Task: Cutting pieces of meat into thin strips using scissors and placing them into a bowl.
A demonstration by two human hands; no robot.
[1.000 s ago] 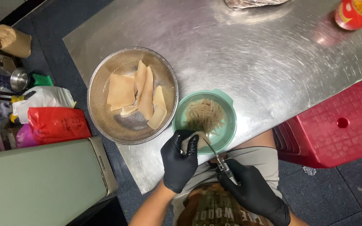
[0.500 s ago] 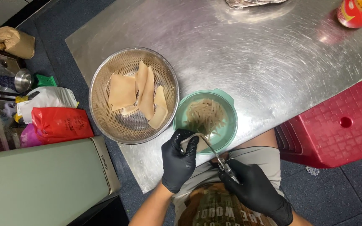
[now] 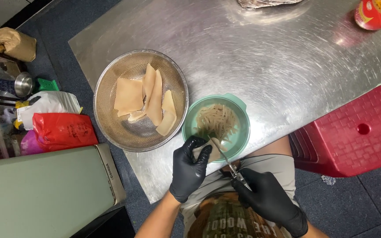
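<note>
Over the near rim of the green bowl [image 3: 239, 115] of pale strips, the gloved left hand [image 3: 189, 168] pinches a tan sheet [image 3: 212, 152] between closed fingers, while the gloved right hand [image 3: 267, 200] grips scissors [image 3: 226, 162], blades at the sheet.

Black gloves on left hand [image 3: 189, 168] and right hand [image 3: 270, 200]. Pale tan sheet [image 3: 209, 152] between left fingers. Silvery scissors [image 3: 228, 162] in right fingers. Mint-green bowl [image 3: 239, 115] of beige strips [image 3: 217, 121] just beyond fingertips. Steel-grey perforated colander [image 3: 111, 79], cream sheets inside. Bright red stool [image 3: 353, 132], grid-patterned top.
</note>
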